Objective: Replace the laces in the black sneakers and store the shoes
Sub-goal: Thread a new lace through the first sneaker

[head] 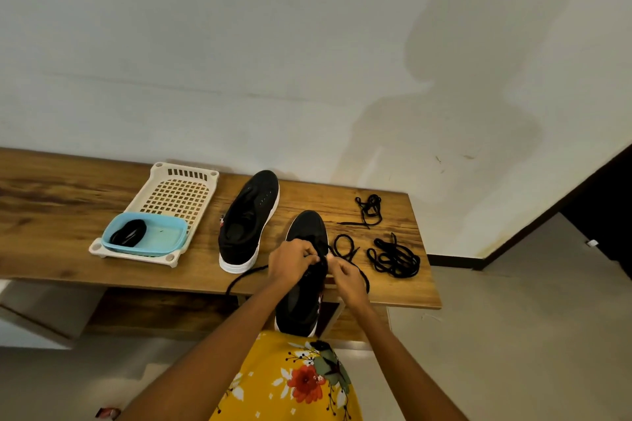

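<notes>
Two black sneakers with white soles are on the wooden table (51, 215). One sneaker (249, 219) lies flat in the middle, with no lace that I can see. The other sneaker (302, 297) hangs over the table's front edge, heel toward me. My left hand (290, 258) and my right hand (347, 278) pinch a black lace (244, 275) over this shoe's eyelets. One end of the lace trails left across the table edge. Loose black laces lie to the right: a small bundle (369, 210), a loop (343, 246) and a bigger heap (393, 256).
A white perforated plastic tray (178, 195) stands at the left, and on its near end sits a light blue tub (160, 236) holding a coiled black lace (129, 232). A white wall rises behind the table. Grey floor lies to the right.
</notes>
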